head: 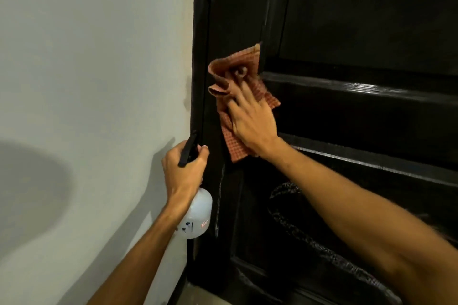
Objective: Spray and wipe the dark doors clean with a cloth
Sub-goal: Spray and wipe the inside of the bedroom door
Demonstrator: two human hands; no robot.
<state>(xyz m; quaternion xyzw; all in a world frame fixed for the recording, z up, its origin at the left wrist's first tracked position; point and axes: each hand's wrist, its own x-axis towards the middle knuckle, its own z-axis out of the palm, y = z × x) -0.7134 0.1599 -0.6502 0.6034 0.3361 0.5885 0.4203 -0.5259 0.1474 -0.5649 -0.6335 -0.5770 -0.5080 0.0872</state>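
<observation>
- The dark door [347, 111] is glossy, panelled wood, streaked with wet spray lower down.
- The right hand [250, 119] presses a checked orange cloth [244, 58] against its left edge, fingers [245, 89] spread, probably for a broad wipe.
- The left hand [183, 168] curls round the white plastic spray bottle [198, 213], held ready beside the pale wall [86, 57].

The cloth [250, 59] lies against the door [359, 111], right of the wall [99, 57], with the spray bottle [198, 213] below it.

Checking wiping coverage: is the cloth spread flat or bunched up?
Bunched: the checked cloth shows folds and curled edges above the right hand, which presses it against the dark door.
</observation>
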